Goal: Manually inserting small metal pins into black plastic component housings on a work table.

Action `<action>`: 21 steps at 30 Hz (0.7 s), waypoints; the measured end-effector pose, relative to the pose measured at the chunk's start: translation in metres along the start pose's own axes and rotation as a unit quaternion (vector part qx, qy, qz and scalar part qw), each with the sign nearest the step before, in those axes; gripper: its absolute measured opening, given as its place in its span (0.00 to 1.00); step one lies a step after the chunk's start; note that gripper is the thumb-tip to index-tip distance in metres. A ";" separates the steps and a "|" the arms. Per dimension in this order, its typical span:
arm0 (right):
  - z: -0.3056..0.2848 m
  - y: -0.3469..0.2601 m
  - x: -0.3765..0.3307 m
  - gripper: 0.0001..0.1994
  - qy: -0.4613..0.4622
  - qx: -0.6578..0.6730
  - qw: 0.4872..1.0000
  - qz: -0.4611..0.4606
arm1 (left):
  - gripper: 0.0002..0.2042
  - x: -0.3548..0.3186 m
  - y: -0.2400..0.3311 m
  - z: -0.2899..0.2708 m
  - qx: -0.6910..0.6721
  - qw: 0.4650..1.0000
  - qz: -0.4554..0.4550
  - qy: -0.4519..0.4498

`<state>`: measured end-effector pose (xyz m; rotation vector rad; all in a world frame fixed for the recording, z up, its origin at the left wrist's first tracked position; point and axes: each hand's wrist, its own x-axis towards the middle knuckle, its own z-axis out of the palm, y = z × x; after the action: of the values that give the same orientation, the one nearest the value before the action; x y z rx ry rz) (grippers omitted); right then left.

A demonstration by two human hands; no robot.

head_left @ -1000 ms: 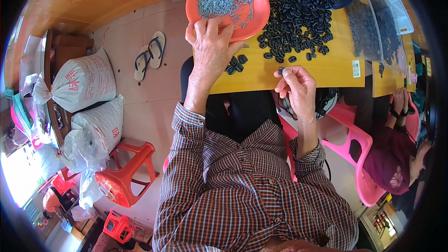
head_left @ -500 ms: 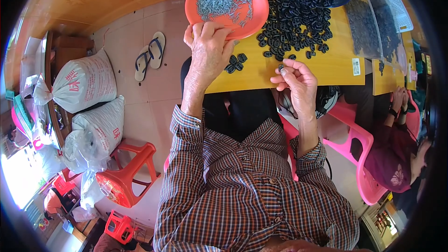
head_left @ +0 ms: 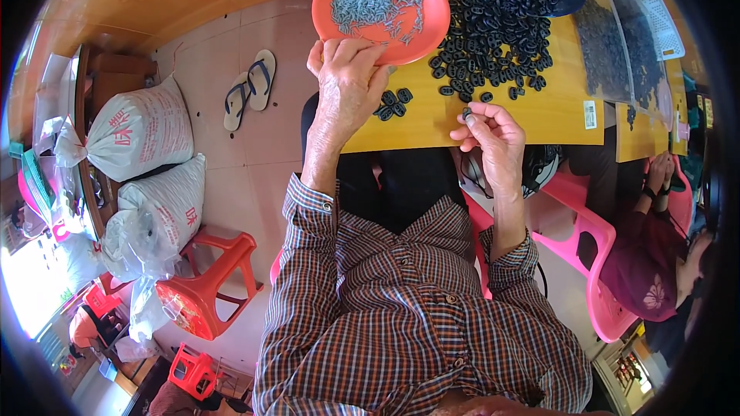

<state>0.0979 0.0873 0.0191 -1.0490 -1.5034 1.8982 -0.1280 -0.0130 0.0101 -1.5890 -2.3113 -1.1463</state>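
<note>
**Seated person fitting small parts at a yellow table, seen from above**

Head view, looking straight down — the only view. A person in a plaid shirt (head_left: 401, 316) sits at a yellow table (head_left: 539, 119), both forearms reaching forward over its near edge.

The left hand (head_left: 348, 81) lies palm down, fingers spread loosely, fingertips resting on the near rim of an orange plate (head_left: 435, 15) filled with small grey metal pins (head_left: 375, 4). It seems to be picking at the pins, though whether one is already caught under the fingers cannot be told from here.

The right hand (head_left: 493, 135) is curled, thumb and forefinger pinched together on a single small black ring (head_left: 467, 114) held just above the table edge. The other fingers are folded in.

Judged from this, the step in hand is an assembly one — a ring is held ready while the other hand fetches a pin. The next move would call for a fine pinch on one pin alone, then bringing the two hands together and lining the pin up with the ring.

A few loose rings (head_left: 393, 102) lie between the hands, just beside the left thumb. The main heap of rings (head_left: 497, 31) spreads beyond the right hand, right of the plate and well within reach.

Further right stands a clear tray (head_left: 617, 46) of dark parts. On the floor to the left are white sacks (head_left: 142, 135), an orange stool (head_left: 208, 277) and a pair of sandals (head_left: 248, 91).
</note>
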 end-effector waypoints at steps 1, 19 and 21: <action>0.000 0.000 0.000 0.11 0.000 0.000 1.000 0.000 | 0.13 0.000 0.001 -0.001 0.007 1.000 -0.001 -0.004; 0.001 -0.003 0.000 0.10 0.005 -0.008 1.000 0.010 | 0.18 0.010 0.004 0.004 0.114 0.993 0.037 -0.011; 0.000 -0.002 0.000 0.10 0.001 -0.009 1.000 0.009 | 0.18 0.011 0.005 0.005 0.119 0.992 0.043 -0.002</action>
<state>0.0976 0.0880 0.0210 -1.0751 -1.5181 1.8977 -0.1270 -0.0008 0.0143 -1.5853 -2.2576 -0.8152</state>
